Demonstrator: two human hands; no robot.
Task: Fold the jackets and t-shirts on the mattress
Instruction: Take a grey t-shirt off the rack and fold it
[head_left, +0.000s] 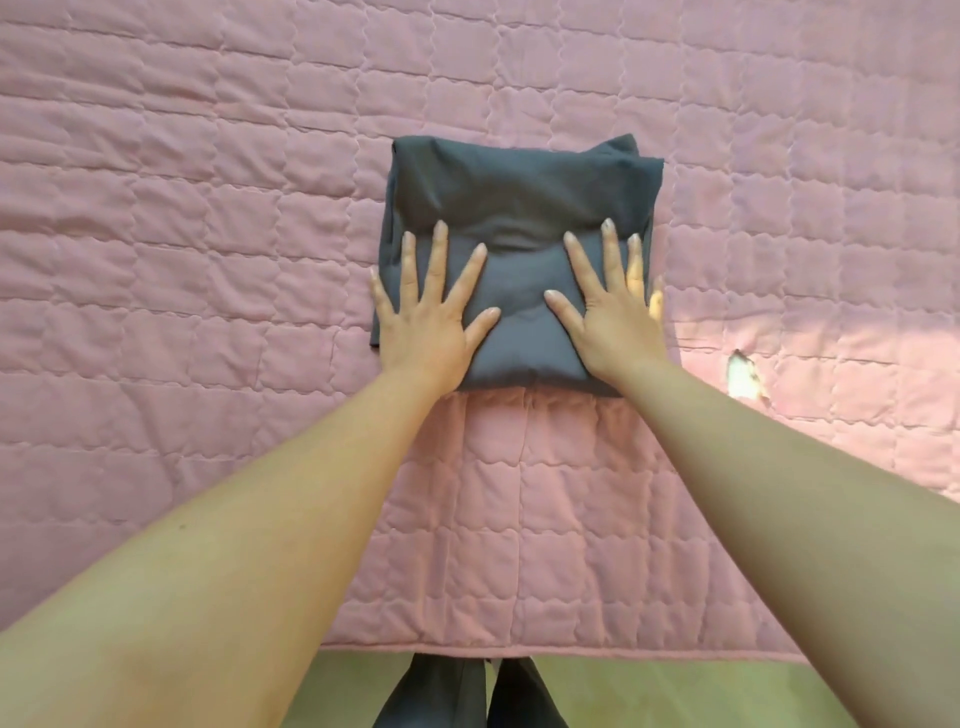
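Pink quilted mattress fills pretty much the whole view, and the dark grey folded garment sits on it just toward 12 o'clock from the middle. It's down to a chunky, roughly square bundle with a few layers showing along its 12 o'clock edge. Can't tell if it's a jacket or a t-shirt at this point.

Both hands lie flat on the half of the bundle nearest the person. Left hand is over the 7 o'clock corner, fingers straight and spread wide, gripping nothing, with the little finger right along the 9 o'clock edge of the cloth. Right hand mirrors it over the 5 o'clock corner, fingers also straight and fanned out. Its little finger hangs off the 3 o'clock edge onto the mattress, catching some sunlight. The thumbs point at each other with a gap of grey cloth between them.

Bare forearms come in from 7 and 5 o'clock. Out at 4 o'clock from the bundle, apart from it, there's a pale ragged spot on the pink fabric. Along 6 o'clock, past the mattress edge, you get a strip of greenish floor and dark trouser legs.
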